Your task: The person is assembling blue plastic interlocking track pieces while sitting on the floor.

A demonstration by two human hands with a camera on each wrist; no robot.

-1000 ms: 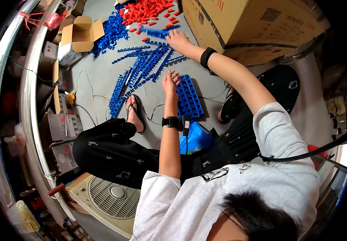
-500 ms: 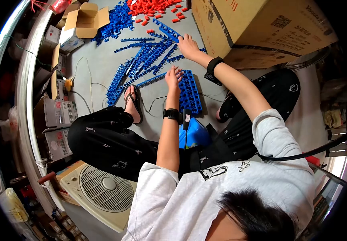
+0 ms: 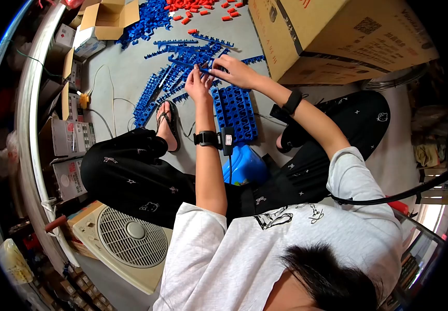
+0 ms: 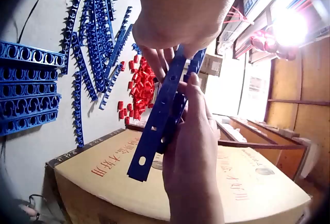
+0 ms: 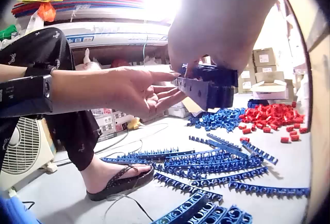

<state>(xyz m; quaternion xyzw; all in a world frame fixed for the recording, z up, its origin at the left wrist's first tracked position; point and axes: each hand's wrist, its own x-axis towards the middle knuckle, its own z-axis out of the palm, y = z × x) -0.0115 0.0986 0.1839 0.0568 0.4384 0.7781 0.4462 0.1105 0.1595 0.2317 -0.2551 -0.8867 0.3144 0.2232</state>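
Note:
Blue slotted strips [image 4: 149, 136] are held above the floor between the two hands. My right hand [image 3: 237, 71] grips them from above in the right wrist view, its fingers curled over the strips [image 5: 206, 92]. At their near end is my left hand [image 3: 199, 87]; its thumb lies on top and its other fingers [image 5: 167, 94] reach out below. A block of blue strips [image 3: 236, 114] lies side by side on the floor, just below the hands in the head view. Beyond them, loose blue strips [image 3: 154, 85] are spread in a criss-cross pile.
Small blue pieces [image 3: 148, 23] and red cylinders [image 5: 273, 115] lie heaped farther off. A large cardboard box [image 3: 333, 41] stands at the right, an opened carton [image 3: 104, 20] at the far left. A sandalled foot [image 3: 167, 127], cables and a blue object [image 3: 244, 165] are near the hands.
My right hand has come back from the far strips toward my body, bringing blue strip with it. My left hand has shifted left and slightly forward, and the two hands now meet at the strips.

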